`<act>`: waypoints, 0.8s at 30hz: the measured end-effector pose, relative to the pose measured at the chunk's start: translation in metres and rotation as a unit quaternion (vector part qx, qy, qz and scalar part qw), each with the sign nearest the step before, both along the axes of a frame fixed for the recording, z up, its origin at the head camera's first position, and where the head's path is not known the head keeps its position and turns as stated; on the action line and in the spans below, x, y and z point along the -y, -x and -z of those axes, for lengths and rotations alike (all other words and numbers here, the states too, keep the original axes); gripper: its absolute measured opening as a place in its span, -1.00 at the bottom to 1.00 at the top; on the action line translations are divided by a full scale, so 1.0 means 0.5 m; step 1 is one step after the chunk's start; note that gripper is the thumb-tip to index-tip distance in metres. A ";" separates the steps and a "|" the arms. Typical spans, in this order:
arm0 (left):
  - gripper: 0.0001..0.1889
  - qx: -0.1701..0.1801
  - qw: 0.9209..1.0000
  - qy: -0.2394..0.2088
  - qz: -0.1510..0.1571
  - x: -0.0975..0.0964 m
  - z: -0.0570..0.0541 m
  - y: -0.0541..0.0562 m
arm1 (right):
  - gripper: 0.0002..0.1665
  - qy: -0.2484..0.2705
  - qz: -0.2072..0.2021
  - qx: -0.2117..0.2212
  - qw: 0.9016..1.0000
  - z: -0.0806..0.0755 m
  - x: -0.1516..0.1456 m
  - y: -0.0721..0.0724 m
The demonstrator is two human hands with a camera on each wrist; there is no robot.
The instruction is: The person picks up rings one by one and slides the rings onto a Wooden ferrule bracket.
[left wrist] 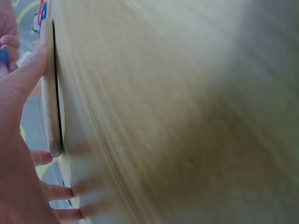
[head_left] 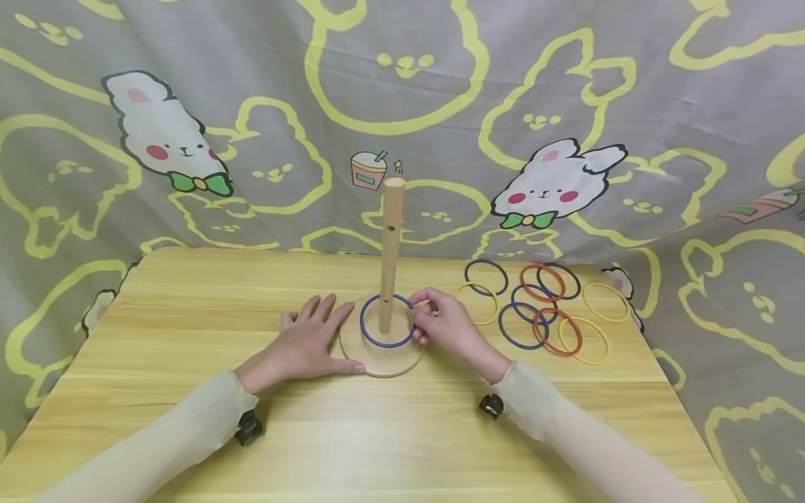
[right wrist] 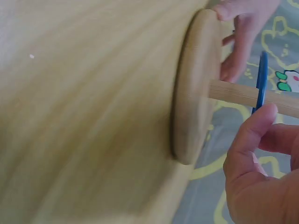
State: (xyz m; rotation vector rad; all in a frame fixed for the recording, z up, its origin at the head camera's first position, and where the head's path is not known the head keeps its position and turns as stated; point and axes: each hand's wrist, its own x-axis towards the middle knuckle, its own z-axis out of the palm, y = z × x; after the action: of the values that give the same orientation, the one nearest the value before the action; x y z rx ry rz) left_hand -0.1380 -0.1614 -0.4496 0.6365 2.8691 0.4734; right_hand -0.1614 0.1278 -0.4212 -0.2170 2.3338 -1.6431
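Note:
A wooden peg [head_left: 390, 258] rises from a round wooden base [head_left: 383, 363] on the table. My right hand [head_left: 448, 325] pinches a blue ring [head_left: 367, 337] by its right side. The ring encircles the peg; the right wrist view shows this blue ring [right wrist: 262, 77] held above the base [right wrist: 196, 93], apart from it. My left hand [head_left: 305, 342] rests at the left of the base with its fingers spread. In the left wrist view, the thumb [left wrist: 32, 67] touches the base's rim [left wrist: 50, 102].
Several blue, red and yellow rings lie on the table's right side, among them a yellow ring [head_left: 606, 319], a red ring [head_left: 579, 335] and a dark blue ring [head_left: 503, 281]. Behind the wooden table [head_left: 352, 447] hangs a patterned grey curtain [head_left: 270, 56].

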 end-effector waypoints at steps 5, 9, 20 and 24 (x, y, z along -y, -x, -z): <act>0.27 -0.001 1.000 -0.007 0.002 0.000 0.002 0.000 | -0.71 -0.022 -0.019 0.026 0.999 0.025 0.007 0.004; 0.28 0.000 1.000 -0.010 0.005 -0.002 0.003 0.001 | -0.76 -0.059 -0.037 0.022 0.997 0.034 0.011 0.001; 0.28 0.004 1.000 -0.009 0.003 0.002 0.005 0.002 | -0.76 -0.112 -0.040 -0.046 0.992 0.033 -0.025 -0.007; 0.28 0.010 1.000 -0.005 0.006 -0.001 0.002 0.003 | -0.76 -0.105 -0.023 -0.073 0.992 0.041 -0.080 -0.007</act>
State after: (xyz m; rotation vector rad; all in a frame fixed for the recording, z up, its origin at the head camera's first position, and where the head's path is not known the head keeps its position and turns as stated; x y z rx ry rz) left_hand -0.1393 -0.1609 -0.4505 0.6466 2.8440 0.4897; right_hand -0.1578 0.1679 -0.4420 -0.3534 2.5668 -1.3911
